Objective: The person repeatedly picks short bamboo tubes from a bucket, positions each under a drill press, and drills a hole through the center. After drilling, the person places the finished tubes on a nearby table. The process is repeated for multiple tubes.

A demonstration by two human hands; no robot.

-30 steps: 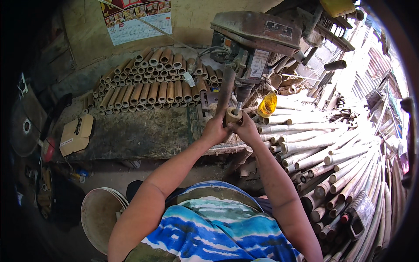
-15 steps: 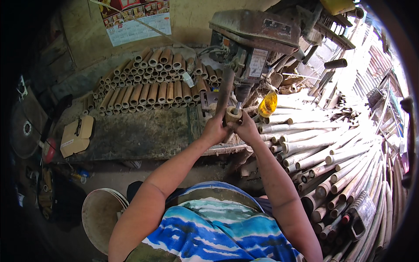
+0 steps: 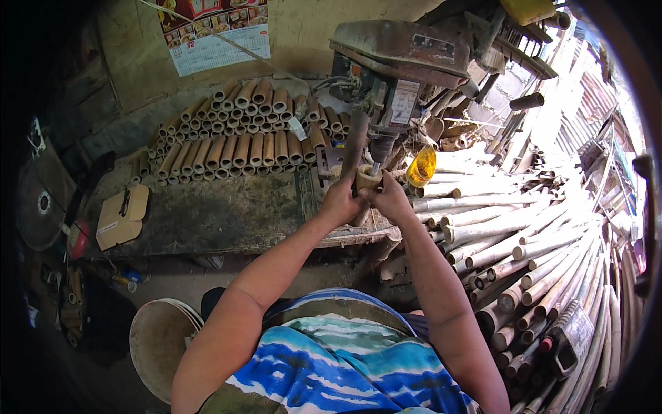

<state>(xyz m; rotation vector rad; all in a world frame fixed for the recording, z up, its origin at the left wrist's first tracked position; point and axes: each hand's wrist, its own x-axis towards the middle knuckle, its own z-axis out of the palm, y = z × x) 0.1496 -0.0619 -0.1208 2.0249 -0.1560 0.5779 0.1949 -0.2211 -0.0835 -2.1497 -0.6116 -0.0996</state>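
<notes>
Tan bamboo tube (image 3: 368, 182), thick-walled with a pale round rim, sits under the drill press (image 3: 400, 52), bit (image 3: 376, 168) at its upper end, left hand (image 3: 339, 205) and right hand (image 3: 390, 202) fingers clamped round it, stacked tubes (image 3: 234, 149) farther left on the bench (image 3: 207, 214).

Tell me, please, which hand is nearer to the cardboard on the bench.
Left: the left hand is right of the cardboard; the right hand is farther right.
</notes>
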